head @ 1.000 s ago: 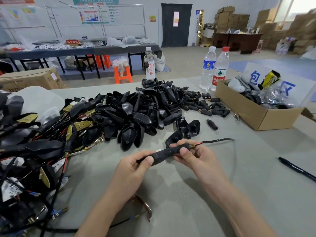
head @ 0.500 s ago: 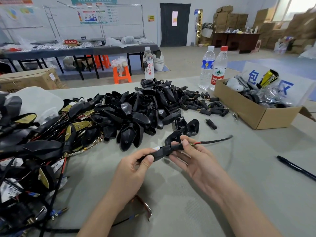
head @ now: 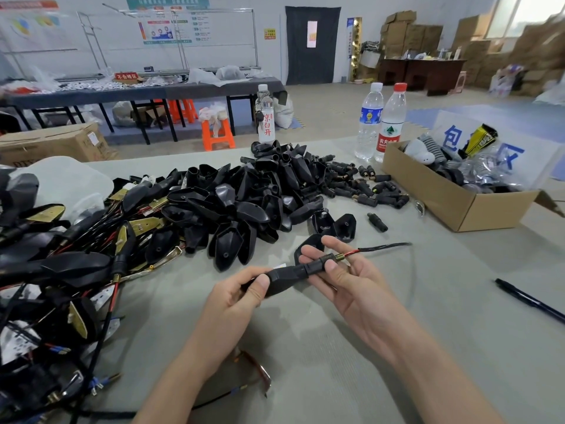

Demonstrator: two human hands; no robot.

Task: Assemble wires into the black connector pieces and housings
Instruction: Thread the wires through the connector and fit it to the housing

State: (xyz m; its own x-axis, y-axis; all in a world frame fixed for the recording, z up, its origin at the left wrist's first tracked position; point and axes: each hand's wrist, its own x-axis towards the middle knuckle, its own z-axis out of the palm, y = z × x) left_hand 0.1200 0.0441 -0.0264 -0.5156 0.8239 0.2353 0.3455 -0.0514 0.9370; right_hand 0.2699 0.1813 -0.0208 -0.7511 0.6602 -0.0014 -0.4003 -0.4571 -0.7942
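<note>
Black plastic makes up nearly everything on the table (head: 489,347), and the pile of housings (head: 244,206) is the handiest landmark. Just in front of that pile, lifted off the table, is the piece being worked on.

The left grip (head: 235,301) is curled around a single housing (head: 281,278), with the thumb pressed on its top. The right grip (head: 348,286) pinches a connector piece (head: 316,266) between thumb and fingers, right where it meets the neck of the housing. A brass threaded end (head: 337,257) sticks out of the connector. From it a red wire (head: 351,253) leads into a black cable (head: 385,246) that trails away to the right of the pile.

This looks like the seating step: the wire is already through, and the connector is being joined to the housing. Whether it is fully home cannot be told from here.

The next move probably calls for a firm, straight push or twist of the two parts together. The left grip would brace the housing, and the wire needs to stay slack so it does not kink.

Left of the pile lie wired assemblies (head: 76,264), likely where this one goes afterwards. Loose connector pieces (head: 360,185) lie right of it.
</note>
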